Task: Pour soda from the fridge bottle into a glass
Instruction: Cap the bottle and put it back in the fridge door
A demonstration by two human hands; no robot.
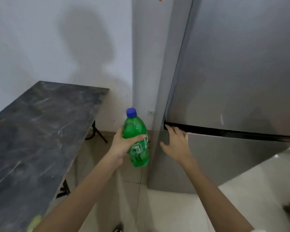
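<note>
A green soda bottle (136, 138) with a blue cap hangs upright in mid-air, just left of the fridge. My left hand (122, 144) is wrapped around its middle, thumb across the label. My right hand (177, 143) rests with spread fingers on the silver fridge (233, 81), at the dark seam between the upper and lower doors, near the left corner. Both fridge doors look closed. No glass is in view.
A dark marble-patterned table (32, 131) with black metal legs stands to the left against the white wall. Pale floor tiles lie below. A wall socket (150, 112) shows between the bottle and the fridge. Something yellow-green (34, 222) lies near the table's front edge.
</note>
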